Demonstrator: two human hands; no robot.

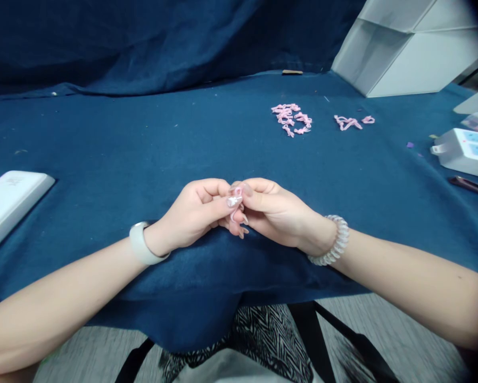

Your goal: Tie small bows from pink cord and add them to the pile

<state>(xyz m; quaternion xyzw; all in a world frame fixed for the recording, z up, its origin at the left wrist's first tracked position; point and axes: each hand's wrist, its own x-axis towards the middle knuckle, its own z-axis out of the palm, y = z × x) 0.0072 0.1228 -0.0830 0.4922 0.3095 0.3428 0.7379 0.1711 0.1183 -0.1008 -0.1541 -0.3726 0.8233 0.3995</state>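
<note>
A small pink cord loop (238, 192) is pinched between both my hands near the front edge of the blue-covered table. My left hand (201, 210) is closed on it, thumb and index finger pressed together. From the other side my right hand (277, 210) grips the same cord with thumb and fingertip, touching the left fingertips. Part of the cord hangs below the left thumb; the rest is hidden by fingers. Farther back lie a cluster of knotted pink cords (286, 117) and a smaller group of pink pieces (347, 123).
A white box-shaped device (13, 199) lies at the left. At the back right stands a white storage bin (414, 64). A white case (468, 151) and a dark pen-like tool (471, 186) are at the right edge.
</note>
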